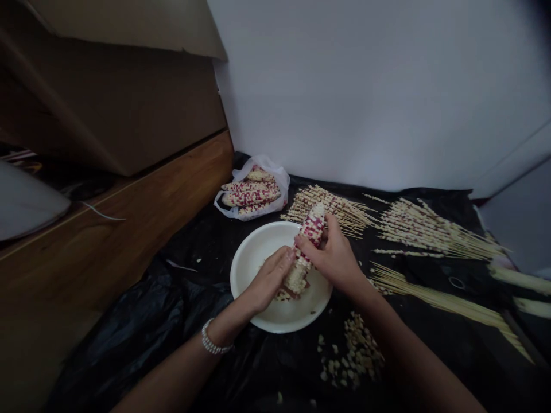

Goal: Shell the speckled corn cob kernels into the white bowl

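A corn cob (313, 225) with cream and dark red kernels is held tilted over a white bowl (246, 258). My left hand (272, 276), with a beaded bracelet on the wrist, grips the cob's lower part. Around its upper part are the fingers of my right hand (336, 256), the thumb lying across the kernels. Loose kernels lie in the bowl, partly hidden beneath the cob and my left hand.
Behind the bowl, a plastic bag (282, 183) holds several cobs. Kernel-threaded sticks (413, 226) lie in piles at the right, near bare sticks (439, 295). Loose kernels (355, 353) are scattered on black plastic sheeting (172, 321). A cardboard box (150, 109) stands at left.
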The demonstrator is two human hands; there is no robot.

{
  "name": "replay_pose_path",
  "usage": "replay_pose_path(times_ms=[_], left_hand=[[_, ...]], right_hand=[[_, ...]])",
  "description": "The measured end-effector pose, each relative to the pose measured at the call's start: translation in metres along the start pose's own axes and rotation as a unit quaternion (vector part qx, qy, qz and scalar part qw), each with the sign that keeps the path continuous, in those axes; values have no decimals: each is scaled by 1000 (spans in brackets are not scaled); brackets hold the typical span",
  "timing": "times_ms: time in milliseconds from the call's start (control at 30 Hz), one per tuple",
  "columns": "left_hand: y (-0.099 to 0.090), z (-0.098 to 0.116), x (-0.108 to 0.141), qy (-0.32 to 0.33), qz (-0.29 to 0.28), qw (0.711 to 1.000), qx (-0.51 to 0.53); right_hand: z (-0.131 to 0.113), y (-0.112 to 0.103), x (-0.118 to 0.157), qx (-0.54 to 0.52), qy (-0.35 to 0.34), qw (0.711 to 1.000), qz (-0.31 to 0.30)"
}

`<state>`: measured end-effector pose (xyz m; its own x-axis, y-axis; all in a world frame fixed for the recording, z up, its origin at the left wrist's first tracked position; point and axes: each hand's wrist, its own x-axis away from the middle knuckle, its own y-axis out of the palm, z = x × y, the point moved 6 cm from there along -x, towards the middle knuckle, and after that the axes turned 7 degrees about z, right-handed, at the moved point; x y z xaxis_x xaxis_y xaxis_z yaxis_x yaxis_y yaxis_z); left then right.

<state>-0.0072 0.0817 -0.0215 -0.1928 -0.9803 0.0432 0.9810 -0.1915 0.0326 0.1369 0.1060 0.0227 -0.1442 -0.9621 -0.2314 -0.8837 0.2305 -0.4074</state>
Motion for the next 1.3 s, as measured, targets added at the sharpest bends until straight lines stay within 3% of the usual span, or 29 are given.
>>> replay_pose_path(times_ms=[100, 267, 533, 700, 867, 1067, 1167, 1300], left_hand=[[6, 3, 5, -33, -39, 998, 30], [6, 7, 7, -3, -51, 999, 6], [0, 13, 5, 94, 12, 976, -195], [-2, 6, 0, 51, -9, 996, -72], [3, 4, 3, -3, -45, 998, 37], [3, 2, 4, -19, -44, 997, 62], [-1, -1, 2, -12, -36, 999, 31], [0, 8, 2, 56, -21, 992, -108]], right_hand=[[1, -2, 0, -4, 37, 999, -2], [-1, -4, -1, 8, 29, 1000, 9], [-3, -2, 1, 34, 23, 999, 11], [-4, -2, 2, 12, 0, 1000, 15], [-3, -1, 2, -7, -2, 1000, 9], [-6, -4, 2, 11, 18, 1000, 3], [-6, -2, 2, 14, 19, 1000, -13], [-8, 3, 4, 44, 9, 998, -35]])
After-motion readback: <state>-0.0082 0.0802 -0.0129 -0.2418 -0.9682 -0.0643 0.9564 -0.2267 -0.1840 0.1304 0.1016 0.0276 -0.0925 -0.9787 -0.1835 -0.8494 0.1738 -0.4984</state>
